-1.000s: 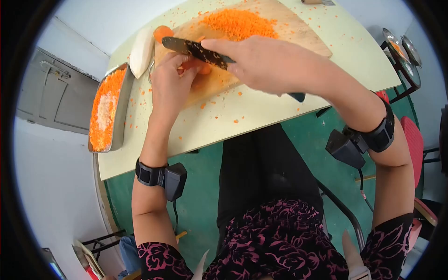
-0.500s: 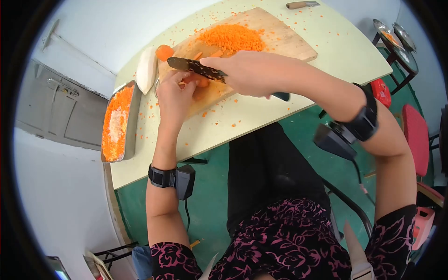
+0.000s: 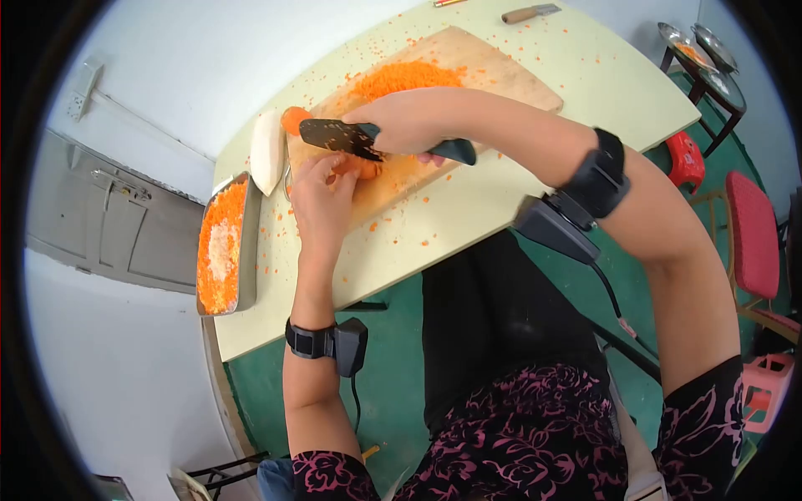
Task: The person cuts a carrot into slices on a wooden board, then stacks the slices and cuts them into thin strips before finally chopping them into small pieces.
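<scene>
My right hand (image 3: pixel 407 121) is closed round the dark handle of a kitchen knife (image 3: pixel 338 138). Its broad black blade, speckled with orange bits, points left over a carrot piece (image 3: pixel 365 170). My left hand (image 3: pixel 323 194) has its fingers bent onto this carrot piece, close to the blade's lower edge. Beneath both hands lies the wooden cutting board (image 3: pixel 510 79), with a heap of finely chopped carrot (image 3: pixel 405 78) on its far part. Another carrot (image 3: pixel 295 119) sits at the board's left edge, beside a long peeled white vegetable (image 3: pixel 266 153).
A metal tray (image 3: pixel 248 242) of chopped carrot with a pale mound stands at the table's left edge. A wooden-handled tool (image 3: pixel 531 13) lies at the back. Carrot bits dot the table (image 3: pixel 468 204). Metal dishes (image 3: pixel 687 52) sit on a stool at the far right.
The knife has turned, showing more of its blade, and my right hand has shifted left. My left hand stays on the carrot piece. The whole view has shifted slightly.
</scene>
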`<action>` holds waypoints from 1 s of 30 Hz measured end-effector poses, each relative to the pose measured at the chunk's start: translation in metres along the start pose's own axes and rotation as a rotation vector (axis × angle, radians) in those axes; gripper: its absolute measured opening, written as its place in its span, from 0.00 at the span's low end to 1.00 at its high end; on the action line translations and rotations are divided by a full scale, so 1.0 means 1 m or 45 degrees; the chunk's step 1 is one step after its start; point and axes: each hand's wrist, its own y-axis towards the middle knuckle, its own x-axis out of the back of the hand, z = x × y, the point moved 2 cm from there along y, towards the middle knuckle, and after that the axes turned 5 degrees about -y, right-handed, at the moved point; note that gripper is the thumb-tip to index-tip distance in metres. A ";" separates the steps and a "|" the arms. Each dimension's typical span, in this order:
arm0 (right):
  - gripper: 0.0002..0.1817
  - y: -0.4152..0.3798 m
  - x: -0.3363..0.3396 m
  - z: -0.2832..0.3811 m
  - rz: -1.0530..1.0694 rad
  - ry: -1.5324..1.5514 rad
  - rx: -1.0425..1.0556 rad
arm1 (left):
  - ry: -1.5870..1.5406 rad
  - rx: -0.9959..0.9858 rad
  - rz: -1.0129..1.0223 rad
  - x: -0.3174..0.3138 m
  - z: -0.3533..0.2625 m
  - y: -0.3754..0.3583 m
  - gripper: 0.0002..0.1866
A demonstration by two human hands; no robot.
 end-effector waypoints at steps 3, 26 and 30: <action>0.31 -0.032 0.004 0.004 -0.228 -0.045 0.048 | 0.083 -0.026 0.015 0.000 -0.002 -0.002 0.12; 0.30 -0.044 -0.015 0.013 -0.233 -0.252 0.157 | 0.149 -0.182 0.042 0.003 -0.005 -0.001 0.08; 0.30 -0.043 -0.014 0.014 -0.212 -0.258 0.129 | 0.189 -0.179 0.061 0.003 -0.004 0.000 0.07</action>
